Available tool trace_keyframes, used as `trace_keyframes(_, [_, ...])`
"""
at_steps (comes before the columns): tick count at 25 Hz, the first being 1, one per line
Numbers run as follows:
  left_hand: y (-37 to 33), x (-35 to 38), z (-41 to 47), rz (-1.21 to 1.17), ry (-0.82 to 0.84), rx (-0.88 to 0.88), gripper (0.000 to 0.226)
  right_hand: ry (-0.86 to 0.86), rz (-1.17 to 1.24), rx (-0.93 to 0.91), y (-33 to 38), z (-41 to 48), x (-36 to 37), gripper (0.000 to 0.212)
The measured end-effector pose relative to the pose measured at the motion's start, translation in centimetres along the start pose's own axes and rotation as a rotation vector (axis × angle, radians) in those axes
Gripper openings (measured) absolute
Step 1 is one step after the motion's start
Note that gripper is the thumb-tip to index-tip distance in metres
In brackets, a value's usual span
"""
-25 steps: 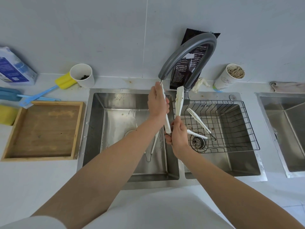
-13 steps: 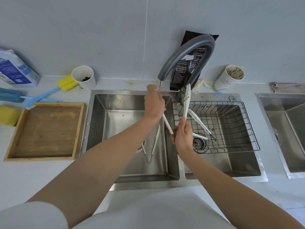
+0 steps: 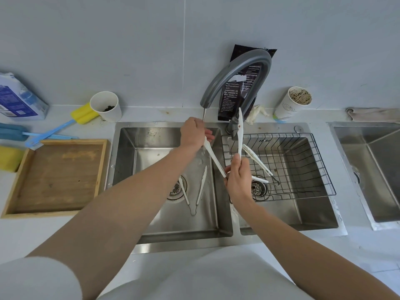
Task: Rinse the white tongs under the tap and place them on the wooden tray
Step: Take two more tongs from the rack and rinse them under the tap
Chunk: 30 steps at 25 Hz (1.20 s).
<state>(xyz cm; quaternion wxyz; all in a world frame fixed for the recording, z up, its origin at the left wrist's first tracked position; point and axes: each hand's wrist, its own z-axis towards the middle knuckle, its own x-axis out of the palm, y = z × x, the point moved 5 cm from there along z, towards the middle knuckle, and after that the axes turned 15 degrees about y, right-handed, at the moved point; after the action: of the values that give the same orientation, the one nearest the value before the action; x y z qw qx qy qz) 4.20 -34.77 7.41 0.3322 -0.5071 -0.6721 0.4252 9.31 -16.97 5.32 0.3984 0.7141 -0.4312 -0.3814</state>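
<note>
Together, both hands hold one pair of white tongs [image 3: 216,161] over the left sink basin [image 3: 138,148], spread into a wide V. The left hand [image 3: 192,134] is closed around the tip of one arm just under the grey tap [image 3: 236,72], where a thin stream of water falls. The right hand [image 3: 237,178] pinches the tongs near the hinge, and the other arm stands nearly upright with a small brown spot on it. Both arms are slim, flat and pale. The wooden tray [image 3: 54,176] lies on the counter left of the sink.
</note>
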Motion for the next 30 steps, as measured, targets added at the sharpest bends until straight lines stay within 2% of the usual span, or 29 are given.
trace_keyframes(2, [0.1, 0.9, -0.7, -0.082, -0.026, 0.026, 0.016, -0.008, 0.024, -0.003, 0.4, 0.2, 0.2, 0.04])
trace_keyframes(5, [0.0, 2.2, -2.1, 0.007, -0.017, 0.113, 0.028, -0.022, 0.035, -0.006, 0.7, 0.2, 0.4, 0.04])
trace_keyframes(7, [0.6, 3.2, -3.0, 0.035, 0.039, 0.121, 0.032, -0.041, 0.055, -0.006, 1.0, 0.3, 0.5, 0.041])
trace_keyframes(11, [2.8, 4.8, -5.1, 0.003, 0.144, 0.104, 0.026, -0.059, 0.079, 0.02, 1.3, 0.8, 1.0, 0.046])
trace_keyframes(14, [2.9, 4.2, -4.8, -0.016, 0.092, 0.071, 0.018, -0.022, 0.093, 0.03, 0.7, 0.4, 1.2, 0.044])
trace_keyframes(20, [0.3, 1.9, -2.4, -0.041, 0.025, 0.079, 0.029, 0.041, 0.096, -0.013, 1.0, -0.5, -0.1, 0.033])
trace_keyframes(25, [-0.2, 0.8, -1.1, -0.077, 0.001, 0.112, 0.017, 0.062, 0.1, -0.027, 0.8, -0.9, -0.6, 0.035])
trace_keyframes(30, [0.1, 0.4, -0.8, -0.273, 0.064, 0.057, 0.035, 0.086, 0.118, 0.009, 0.8, -1.2, -0.6, 0.035])
